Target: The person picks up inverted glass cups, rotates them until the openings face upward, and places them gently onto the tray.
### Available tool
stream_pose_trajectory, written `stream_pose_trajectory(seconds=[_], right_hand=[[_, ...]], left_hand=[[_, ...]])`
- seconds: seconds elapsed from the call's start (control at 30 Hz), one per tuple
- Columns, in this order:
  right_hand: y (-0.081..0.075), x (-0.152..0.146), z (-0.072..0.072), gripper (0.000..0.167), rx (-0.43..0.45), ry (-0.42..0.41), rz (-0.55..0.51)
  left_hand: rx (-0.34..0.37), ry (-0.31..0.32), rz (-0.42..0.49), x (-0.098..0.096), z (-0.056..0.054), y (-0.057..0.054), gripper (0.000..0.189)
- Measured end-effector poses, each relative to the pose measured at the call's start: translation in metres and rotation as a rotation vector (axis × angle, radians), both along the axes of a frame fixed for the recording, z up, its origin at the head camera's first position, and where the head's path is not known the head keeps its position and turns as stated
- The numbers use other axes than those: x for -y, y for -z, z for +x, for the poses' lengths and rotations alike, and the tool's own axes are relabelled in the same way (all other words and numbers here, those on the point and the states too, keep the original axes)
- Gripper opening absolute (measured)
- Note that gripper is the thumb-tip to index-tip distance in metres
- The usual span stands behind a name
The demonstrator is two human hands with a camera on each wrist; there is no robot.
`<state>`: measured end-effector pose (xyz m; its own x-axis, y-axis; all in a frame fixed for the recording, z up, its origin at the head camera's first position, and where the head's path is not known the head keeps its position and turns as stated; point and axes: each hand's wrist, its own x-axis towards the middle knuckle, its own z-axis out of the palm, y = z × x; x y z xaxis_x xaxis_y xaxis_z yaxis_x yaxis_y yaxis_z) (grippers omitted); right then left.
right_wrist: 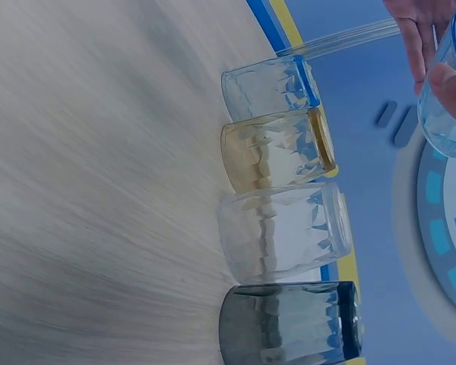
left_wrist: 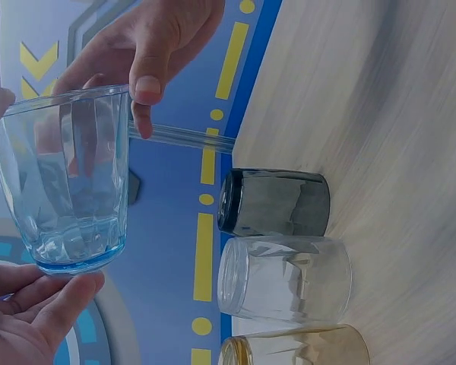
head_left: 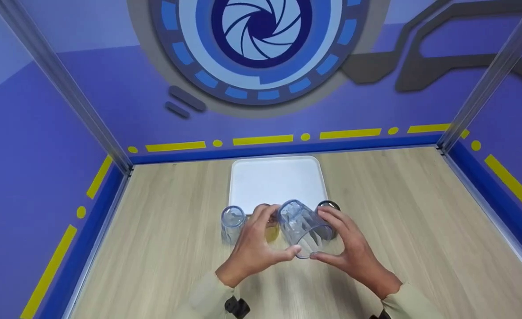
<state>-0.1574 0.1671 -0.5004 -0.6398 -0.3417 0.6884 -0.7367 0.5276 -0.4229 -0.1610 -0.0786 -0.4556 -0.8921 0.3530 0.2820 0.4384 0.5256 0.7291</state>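
Observation:
Both hands hold a light blue faceted glass (head_left: 294, 221) above the table, its mouth tilted toward the person. My left hand (head_left: 254, 248) pinches it with the thumb at the rim and fingers by the base (left_wrist: 76, 262). On the other side, my right hand (head_left: 353, 246) grips the rim between thumb and fingers. Behind the hands, upside-down glasses stand in a row: blue (head_left: 233, 226), amber (right_wrist: 277, 152), clear (right_wrist: 285, 232) and dark grey (left_wrist: 277, 201). In the head view the amber one is partly covered by the left hand, and the held glass hides the clear one.
A white tray (head_left: 276, 181) lies on the wooden table (head_left: 168, 248) just beyond the row, near the back wall. Blue-purple printed panels (head_left: 110, 102) enclose the table at the back and both sides, with metal posts at the corners.

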Motion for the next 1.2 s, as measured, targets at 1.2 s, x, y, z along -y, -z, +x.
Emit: stream_pose_trajectory(seconds=[1.2], right_hand=[[-0.009,0.006,0.001,0.102,0.054,-0.081,-0.095]], left_hand=[[0.254,0.089,0.149,0.003,-0.006,0.005,0.060]])
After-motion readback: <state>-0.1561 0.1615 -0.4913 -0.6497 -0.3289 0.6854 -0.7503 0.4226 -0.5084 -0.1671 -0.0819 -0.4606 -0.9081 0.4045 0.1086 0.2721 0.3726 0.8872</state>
